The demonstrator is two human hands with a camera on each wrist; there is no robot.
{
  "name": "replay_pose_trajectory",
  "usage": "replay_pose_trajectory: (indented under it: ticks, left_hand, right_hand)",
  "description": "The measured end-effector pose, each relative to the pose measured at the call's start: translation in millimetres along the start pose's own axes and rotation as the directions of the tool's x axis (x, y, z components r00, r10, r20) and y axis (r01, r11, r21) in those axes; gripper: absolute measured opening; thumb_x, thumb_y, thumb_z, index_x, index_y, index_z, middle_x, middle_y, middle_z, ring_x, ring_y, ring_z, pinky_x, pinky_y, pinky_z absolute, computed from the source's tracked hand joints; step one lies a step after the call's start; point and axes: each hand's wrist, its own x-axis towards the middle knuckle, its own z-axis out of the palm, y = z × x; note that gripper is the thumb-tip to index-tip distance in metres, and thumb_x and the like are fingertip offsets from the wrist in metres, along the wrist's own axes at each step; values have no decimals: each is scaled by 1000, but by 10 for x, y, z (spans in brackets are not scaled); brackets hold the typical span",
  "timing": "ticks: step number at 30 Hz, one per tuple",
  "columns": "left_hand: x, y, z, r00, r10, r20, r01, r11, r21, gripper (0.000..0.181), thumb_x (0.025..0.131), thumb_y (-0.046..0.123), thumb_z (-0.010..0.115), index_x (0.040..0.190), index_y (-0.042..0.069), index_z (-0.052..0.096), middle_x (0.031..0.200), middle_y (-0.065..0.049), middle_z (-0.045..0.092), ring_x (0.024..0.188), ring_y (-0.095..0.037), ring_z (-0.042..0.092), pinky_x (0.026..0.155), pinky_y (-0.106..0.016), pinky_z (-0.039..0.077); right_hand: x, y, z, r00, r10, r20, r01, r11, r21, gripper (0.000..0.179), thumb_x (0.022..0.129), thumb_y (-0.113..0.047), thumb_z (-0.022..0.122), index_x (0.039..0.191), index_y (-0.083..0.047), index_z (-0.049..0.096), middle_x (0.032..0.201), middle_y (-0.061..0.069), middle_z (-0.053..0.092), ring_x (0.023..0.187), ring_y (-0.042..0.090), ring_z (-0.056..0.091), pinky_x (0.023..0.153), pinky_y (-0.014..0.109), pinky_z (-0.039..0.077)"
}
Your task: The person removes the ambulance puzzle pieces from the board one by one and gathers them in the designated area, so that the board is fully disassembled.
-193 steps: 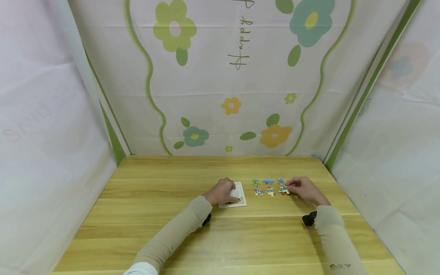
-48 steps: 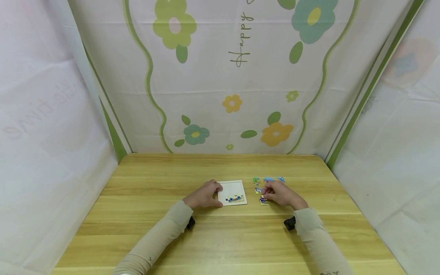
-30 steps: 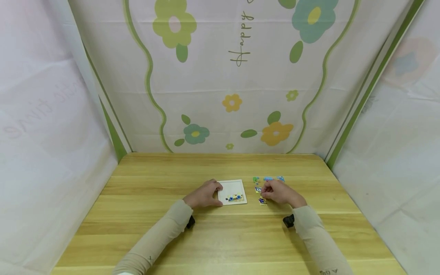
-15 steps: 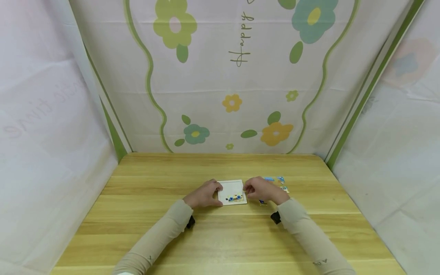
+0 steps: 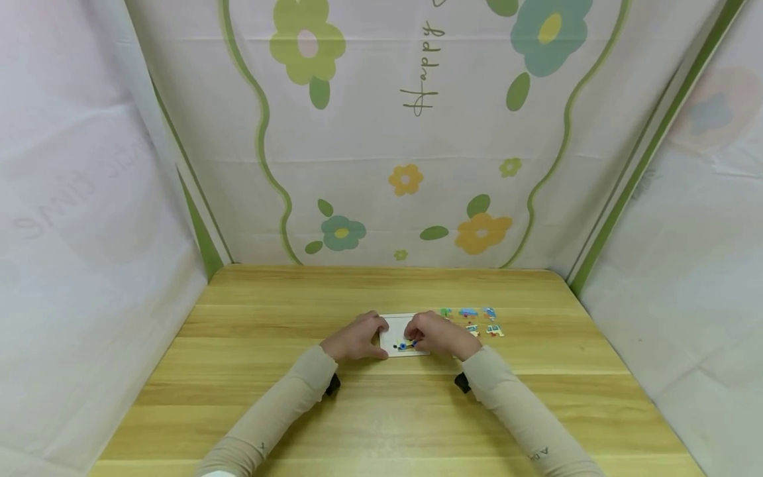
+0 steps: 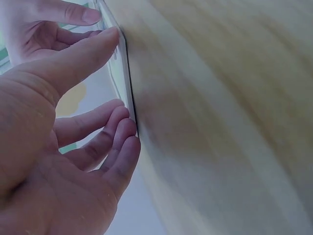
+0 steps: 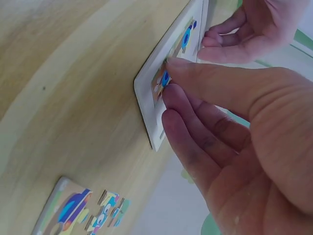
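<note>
A thin white puzzle board (image 5: pixel 393 327) lies flat on the wooden table. Puzzle pieces (image 7: pixel 186 36) with blue wheels sit along its near side. My left hand (image 5: pixel 353 338) holds the board's left edge, its thumb near the front corner and its fingers farther back. My right hand (image 5: pixel 440 333) is over the board's right part. In the right wrist view its thumb and forefinger pinch at a wheeled piece (image 7: pixel 165 78) near the corner, whose edges are partly hidden by the fingertips.
Loose puzzle pieces (image 5: pixel 469 312) lie in rows right of the board. A purple and yellow piece (image 7: pixel 68 210) and a piece with eyes (image 7: pixel 104 215) show in the right wrist view, hidden behind my right hand in the head view. A floral cloth (image 5: pixel 357 152) hangs behind the table.
My right hand has moved left from the loose pieces to the board. Compared with the oldest frame, a purple and yellow piece lies nearer the front. My left hand keeps its recent place.
</note>
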Motion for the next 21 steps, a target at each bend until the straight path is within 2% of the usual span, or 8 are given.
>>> replay_pose_trajectory:
  ticks: [5,9,17,21]
  left_hand:
    - [43,56,3,999,45,18,-45,998,49,53,91,27,86,132,-1,66,124,-11,62,104,-17,52,94,-33,50]
    - [97,106,40,997,73,33,-75,996,52,50,93,28,84,132,0,67,125,-11,63,104,-16,53,91,-29,49]
    - [186,145,94,996,70,48,-72,996,49,44,94,27,83,130,5,69,123,-7,63,103,-16,54,91,-30,48]
    - [196,152,100,996,69,52,-71,996,45,44,94,26,83,130,5,69,124,-8,63,104,-16,53,92,-30,48]
  right_hand:
    - [2,12,10,1000,-27,7,27,1000,6,22,92,5,77,110,-7,81,105,7,76,88,17,65,77,30,54]
    - [5,30,11,999,-37,22,36,999,8,22,93,4,76,109,-10,82,103,6,74,88,15,62,77,28,52]
    - [-5,68,38,999,-37,5,37,999,-1,23,93,0,78,113,-10,82,109,4,73,94,15,66,78,24,54]
    - [-9,69,47,999,-31,-10,31,999,-20,23,92,1,79,114,-8,81,109,5,73,96,18,68,81,26,57]
